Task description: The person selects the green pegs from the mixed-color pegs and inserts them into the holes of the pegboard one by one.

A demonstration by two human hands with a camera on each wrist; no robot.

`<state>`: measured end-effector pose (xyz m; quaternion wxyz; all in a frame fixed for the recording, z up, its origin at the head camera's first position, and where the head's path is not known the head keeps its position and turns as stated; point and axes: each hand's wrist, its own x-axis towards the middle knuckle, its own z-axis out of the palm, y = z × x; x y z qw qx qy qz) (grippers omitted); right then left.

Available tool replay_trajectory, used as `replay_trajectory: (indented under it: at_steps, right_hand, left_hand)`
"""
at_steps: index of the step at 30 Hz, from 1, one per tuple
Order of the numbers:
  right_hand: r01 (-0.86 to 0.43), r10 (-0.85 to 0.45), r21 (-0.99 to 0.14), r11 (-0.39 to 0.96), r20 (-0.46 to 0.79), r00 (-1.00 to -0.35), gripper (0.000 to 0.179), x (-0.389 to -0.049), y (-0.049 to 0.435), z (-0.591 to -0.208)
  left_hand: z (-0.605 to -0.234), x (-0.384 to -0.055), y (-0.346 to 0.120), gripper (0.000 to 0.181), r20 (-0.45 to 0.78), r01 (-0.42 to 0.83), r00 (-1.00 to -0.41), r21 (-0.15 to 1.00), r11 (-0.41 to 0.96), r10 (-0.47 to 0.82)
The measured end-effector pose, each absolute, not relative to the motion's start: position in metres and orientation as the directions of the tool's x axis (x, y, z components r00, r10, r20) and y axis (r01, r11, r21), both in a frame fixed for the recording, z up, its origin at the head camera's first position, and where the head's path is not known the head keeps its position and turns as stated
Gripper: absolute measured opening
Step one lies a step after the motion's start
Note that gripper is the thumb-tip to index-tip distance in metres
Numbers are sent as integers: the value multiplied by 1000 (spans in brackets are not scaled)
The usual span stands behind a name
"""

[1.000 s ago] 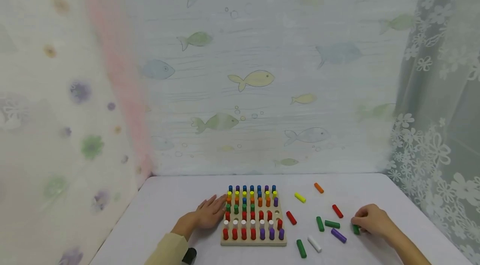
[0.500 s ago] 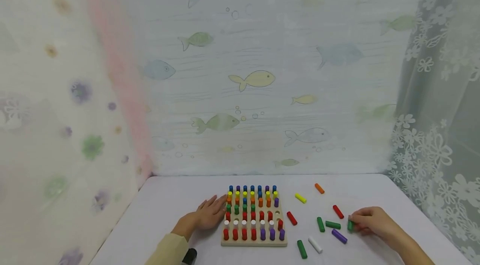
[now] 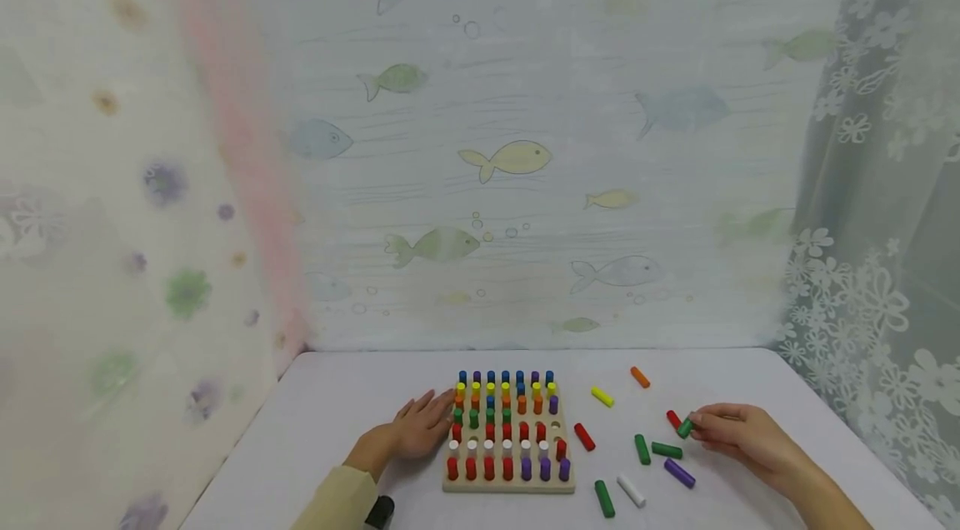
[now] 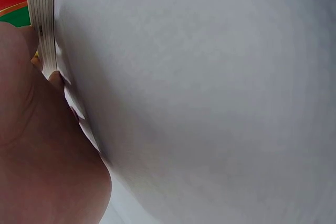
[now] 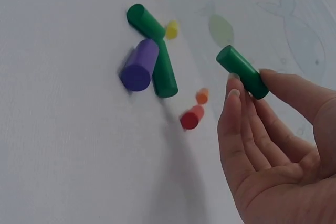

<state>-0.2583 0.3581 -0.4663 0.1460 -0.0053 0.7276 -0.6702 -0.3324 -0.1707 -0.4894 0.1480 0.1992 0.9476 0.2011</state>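
Observation:
Between thumb and fingertips my right hand [image 3: 753,438] pinches a green peg [image 5: 242,72], raised over the right side of the table. My left hand [image 3: 422,424] lies with its fingers extended against the left edge of a wooden pegboard [image 3: 510,489]; in the left wrist view the board's side edge [image 4: 42,19] shows beyond that hand. Rows of blue, yellow, orange, green, red, white and purple pegs stand upright in the board. A bare hole [image 3: 556,425] shows near its right edge. In the head view, the held peg overlaps a red peg [image 3: 673,418] lying on the table.
Loose pegs lie right of the board: a purple peg [image 3: 679,473], a white peg [image 3: 631,491], a yellow peg [image 3: 602,397], an orange peg [image 3: 640,377], another red peg [image 3: 584,437] and several green ones. A black object [image 3: 380,511] sits beside the left sleeve [image 3: 337,501].
My right hand has lifted the green peg off the table, tilted it and moved it slightly left and away from me. My left hand stays at the board's edge.

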Motion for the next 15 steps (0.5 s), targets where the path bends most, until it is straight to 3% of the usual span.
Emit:
replay_trajectory:
  at_steps: [6, 15]
  right_hand:
    - [117, -237, -989, 91, -136, -962, 32, -256, 341, -458]
    - [69, -135, -988, 137, -87, -987, 43, -256, 305, -440]
  left_hand:
    - [-492, -334, -170, 62, -207, 318, -877, 427, 846, 434]
    - [-490, -334, -170, 61, -215, 305, -878, 437, 846, 428]
